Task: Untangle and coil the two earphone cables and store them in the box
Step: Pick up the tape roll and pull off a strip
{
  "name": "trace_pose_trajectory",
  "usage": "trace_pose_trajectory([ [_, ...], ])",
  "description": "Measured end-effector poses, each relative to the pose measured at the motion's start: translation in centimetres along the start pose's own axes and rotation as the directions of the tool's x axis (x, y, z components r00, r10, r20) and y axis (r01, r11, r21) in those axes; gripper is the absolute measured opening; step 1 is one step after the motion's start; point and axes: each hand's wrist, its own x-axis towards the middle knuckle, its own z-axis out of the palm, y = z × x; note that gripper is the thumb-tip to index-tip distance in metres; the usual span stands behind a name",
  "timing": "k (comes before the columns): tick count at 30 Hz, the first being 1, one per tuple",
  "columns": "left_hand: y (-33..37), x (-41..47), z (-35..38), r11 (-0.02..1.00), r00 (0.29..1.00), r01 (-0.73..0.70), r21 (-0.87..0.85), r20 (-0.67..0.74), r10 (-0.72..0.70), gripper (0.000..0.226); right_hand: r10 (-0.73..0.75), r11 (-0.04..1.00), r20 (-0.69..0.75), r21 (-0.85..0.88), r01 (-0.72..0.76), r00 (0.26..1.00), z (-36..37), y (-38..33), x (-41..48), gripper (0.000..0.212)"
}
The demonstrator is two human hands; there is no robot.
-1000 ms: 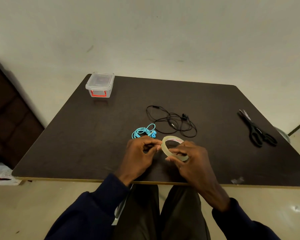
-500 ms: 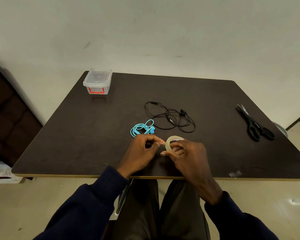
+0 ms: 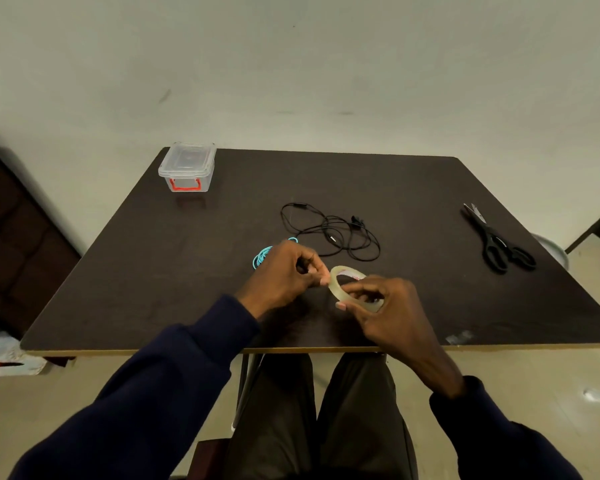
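1. While the left hand (image 3: 284, 271) works at the left rim of the tape roll (image 3: 347, 285), its grip is pinched together on that rim; can't tell if a free end is up.
2. Right hand (image 3: 385, 306): grip clamped round the roll's right side. My call: hold the roll steady, peel slowly, pull a short strip only.
3. Box (image 3: 187, 167): far left beyond the roll, lid on; looks empty through the clear wall.
4. Blue earphone cable (image 3: 261, 257): coiled, just left of the roll, partly behind the left hand. Black earphone cable (image 3: 333, 233): loose tangle just beyond the roll. Both on the desk (image 3: 153, 289), neither boxed.
5. Scissors (image 3: 499, 244): well right of the roll.
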Motion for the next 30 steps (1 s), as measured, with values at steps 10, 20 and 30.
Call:
trace_pose_trajectory([
  [10, 5.3, 3.1, -1.7, 0.87, 0.962, -0.133, 0.474, -0.148, 0.227, 0.011, 0.162, 0.97, -0.25, 0.217, -0.107, 0.955, 0.1, -1.4, 1.5, 0.03],
  [20, 8.1, 7.0, -4.5, 0.897, 0.957, -0.183, 0.402, -0.137, 0.257, 0.008, 0.206, 0.922, -0.179, 0.364, -0.13, 0.962, -0.5, -0.9, 2.2, 0.019],
  [30, 9.1, 7.9, -5.5, 0.887, 0.971, -0.21, 0.412, -0.017, 0.238, 0.007, 0.172, 0.959, -0.173, 0.257, -0.124, 0.97, -0.4, -0.3, 2.9, 0.007],
])
